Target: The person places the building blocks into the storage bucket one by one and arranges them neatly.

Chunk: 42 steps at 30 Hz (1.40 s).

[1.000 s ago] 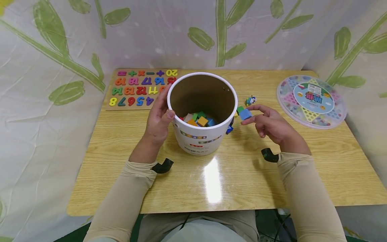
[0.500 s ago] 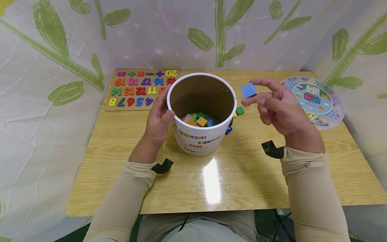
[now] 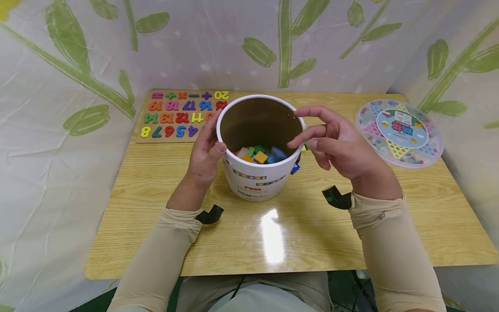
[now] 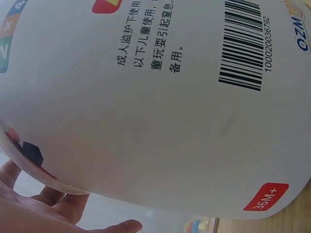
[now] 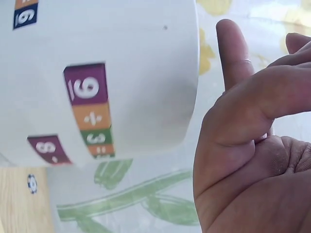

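A white bucket (image 3: 253,184) printed with sums stands mid-table in the head view. Inside lie several coloured blocks, among them an orange block (image 3: 260,157). My left hand (image 3: 204,151) holds the bucket by its left side, thumb at the rim; the left wrist view has the bucket's barcode wall (image 4: 160,121) close up. Above the right rim is my right hand (image 3: 335,149), index and middle fingers stretched out, nothing between them. Just below those fingertips a blurred blue block (image 3: 278,154) is inside the bucket. In the right wrist view the hand's palm (image 5: 262,170) is beside the bucket.
Behind the bucket on the left lies a wooden number board (image 3: 171,117). A round clear-lidded game box (image 3: 399,132) lies at the back right. Close to the bucket's right side are a dark blue block (image 3: 295,168) and a partly hidden green block (image 3: 306,147).
My right hand lifted the blue block from the table, carried it left over the bucket and let it go inside. The left hand and the bucket stayed in place.
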### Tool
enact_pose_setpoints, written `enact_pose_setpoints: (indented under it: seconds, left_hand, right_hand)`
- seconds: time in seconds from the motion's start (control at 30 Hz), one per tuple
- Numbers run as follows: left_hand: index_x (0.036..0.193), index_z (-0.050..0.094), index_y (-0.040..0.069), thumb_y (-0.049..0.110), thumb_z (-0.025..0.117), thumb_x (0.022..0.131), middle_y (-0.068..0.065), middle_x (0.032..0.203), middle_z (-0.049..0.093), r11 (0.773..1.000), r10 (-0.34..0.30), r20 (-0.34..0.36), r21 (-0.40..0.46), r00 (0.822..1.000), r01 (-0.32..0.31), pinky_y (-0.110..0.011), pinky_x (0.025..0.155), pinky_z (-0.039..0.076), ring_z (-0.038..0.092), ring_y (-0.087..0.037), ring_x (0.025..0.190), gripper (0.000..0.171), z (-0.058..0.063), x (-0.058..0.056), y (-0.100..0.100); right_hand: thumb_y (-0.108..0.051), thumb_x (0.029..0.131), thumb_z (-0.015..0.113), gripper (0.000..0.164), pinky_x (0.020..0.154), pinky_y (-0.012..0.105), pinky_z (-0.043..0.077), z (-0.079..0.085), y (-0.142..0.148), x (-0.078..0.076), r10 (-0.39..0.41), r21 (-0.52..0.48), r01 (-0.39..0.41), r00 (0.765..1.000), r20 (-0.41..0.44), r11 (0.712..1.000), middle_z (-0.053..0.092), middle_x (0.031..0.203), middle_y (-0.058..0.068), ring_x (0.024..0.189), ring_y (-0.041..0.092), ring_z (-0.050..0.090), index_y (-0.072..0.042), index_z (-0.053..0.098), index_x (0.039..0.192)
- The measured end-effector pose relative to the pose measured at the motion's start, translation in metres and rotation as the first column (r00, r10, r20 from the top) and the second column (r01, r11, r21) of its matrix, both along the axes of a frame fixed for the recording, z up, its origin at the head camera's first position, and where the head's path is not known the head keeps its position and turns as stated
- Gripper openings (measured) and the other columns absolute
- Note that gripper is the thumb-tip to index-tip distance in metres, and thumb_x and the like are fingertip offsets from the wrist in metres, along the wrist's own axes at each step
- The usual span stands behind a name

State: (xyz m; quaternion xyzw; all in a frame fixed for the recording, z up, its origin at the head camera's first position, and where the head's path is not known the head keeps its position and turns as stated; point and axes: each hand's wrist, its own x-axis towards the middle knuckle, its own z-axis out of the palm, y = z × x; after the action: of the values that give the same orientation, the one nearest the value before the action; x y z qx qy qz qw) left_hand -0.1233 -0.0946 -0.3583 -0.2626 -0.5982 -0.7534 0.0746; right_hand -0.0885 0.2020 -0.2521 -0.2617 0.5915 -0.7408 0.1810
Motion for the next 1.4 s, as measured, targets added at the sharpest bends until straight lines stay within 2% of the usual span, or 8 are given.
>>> enact_pose_setpoints:
  seconds: [0.3, 0.43, 0.57, 0.73, 0.87, 1.0, 1.2, 1.4]
  left_hand:
    - [0.147, 0.033, 0.014, 0.052, 0.064, 0.084, -0.015, 0.145, 0.035, 1.000, -0.005, -0.003, -0.001, 1.000, 0.005, -0.054, 0.102, 0.036, 0.031, -0.040, 0.132, 0.080, -0.001, 0.000, 0.000]
    - [0.148, 0.032, 0.014, 0.052, 0.064, 0.083, -0.017, 0.145, 0.034, 1.000, -0.006, 0.001, -0.003, 1.000, 0.006, -0.048, 0.102, 0.038, 0.030, -0.042, 0.132, 0.081, -0.001, -0.001, 0.000]
    - [0.148, 0.032, 0.015, 0.054, 0.064, 0.083, -0.016, 0.145, 0.033, 1.000, 0.001, 0.004, -0.012, 1.000, -0.001, -0.046, 0.101, 0.040, 0.029, -0.041, 0.132, 0.083, -0.001, 0.000, -0.001]
    - [0.147, 0.033, 0.015, 0.054, 0.065, 0.082, -0.015, 0.145, 0.034, 1.000, 0.002, 0.005, -0.010, 1.000, -0.002, -0.046, 0.101, 0.040, 0.030, -0.040, 0.132, 0.082, -0.001, 0.000, -0.001]
    - [0.147, 0.034, 0.016, 0.053, 0.063, 0.084, -0.015, 0.145, 0.035, 1.000, 0.003, -0.003, -0.019, 1.000, -0.003, -0.046, 0.101, 0.040, 0.030, -0.041, 0.132, 0.079, 0.000, 0.000, -0.001]
    - [0.147, 0.034, 0.016, 0.052, 0.063, 0.085, -0.017, 0.145, 0.034, 1.000, 0.003, -0.010, -0.024, 1.000, -0.003, -0.046, 0.101, 0.040, 0.029, -0.043, 0.131, 0.078, 0.000, 0.000, 0.000]
    - [0.147, 0.034, 0.016, 0.052, 0.063, 0.084, -0.018, 0.145, 0.034, 1.000, 0.008, -0.011, -0.021, 1.000, -0.008, -0.050, 0.102, 0.038, 0.030, -0.044, 0.131, 0.078, -0.001, 0.000, 0.000]
    - [0.147, 0.034, 0.015, 0.052, 0.064, 0.084, -0.017, 0.144, 0.036, 1.000, -0.002, -0.003, -0.009, 1.000, 0.001, -0.057, 0.101, 0.035, 0.031, -0.042, 0.130, 0.079, 0.000, 0.000, -0.001]
  right_hand:
    - [0.003, 0.095, 0.042, 0.041, 0.037, 0.033, 0.020, -0.022, 0.022, -0.005, -0.102, 0.002, 0.102, 0.995, 0.018, 0.995, 0.070, 0.092, 0.013, 0.042, 0.023, 0.028, 0.003, 0.035, 0.136]
    - [0.001, 0.097, 0.041, 0.034, 0.037, 0.031, 0.023, -0.051, 0.036, -0.012, -0.166, 0.020, 0.165, 0.983, 0.076, 0.986, 0.068, 0.085, 0.011, 0.042, 0.019, 0.031, 0.002, 0.040, 0.131]
    - [0.001, 0.096, 0.041, 0.036, 0.039, 0.028, 0.025, -0.085, 0.043, -0.018, -0.213, 0.118, 0.194, 0.960, 0.183, 0.974, 0.066, 0.081, 0.009, 0.042, 0.017, 0.031, -0.002, 0.039, 0.132]
    - [-0.004, 0.093, 0.046, 0.045, 0.040, 0.027, 0.026, -0.122, 0.042, -0.022, -0.224, 0.313, 0.127, 0.928, 0.298, 0.941, 0.063, 0.082, 0.011, 0.042, 0.014, 0.033, -0.012, 0.038, 0.136]
    - [-0.014, 0.092, 0.054, 0.048, 0.040, 0.026, 0.029, -0.144, 0.037, -0.026, -0.249, 0.507, 0.059, 0.916, 0.315, 0.860, 0.062, 0.093, 0.021, 0.044, 0.017, 0.035, -0.022, 0.040, 0.137]
    - [-0.021, 0.090, 0.060, 0.051, 0.040, 0.026, 0.031, -0.154, 0.035, -0.029, -0.271, 0.604, 0.014, 0.902, 0.337, 0.797, 0.060, 0.100, 0.025, 0.047, 0.020, 0.038, -0.030, 0.042, 0.136]
    - [-0.022, 0.088, 0.063, 0.057, 0.040, 0.025, 0.033, -0.157, 0.030, -0.031, -0.234, 0.607, -0.027, 0.908, 0.347, 0.795, 0.064, 0.101, 0.024, 0.046, 0.020, 0.040, -0.034, 0.039, 0.138]
    - [-0.021, 0.087, 0.063, 0.055, 0.040, 0.026, 0.034, -0.165, 0.028, -0.032, -0.238, 0.636, -0.036, 0.910, 0.340, 0.771, 0.067, 0.099, 0.019, 0.044, 0.018, 0.042, -0.032, 0.041, 0.136]
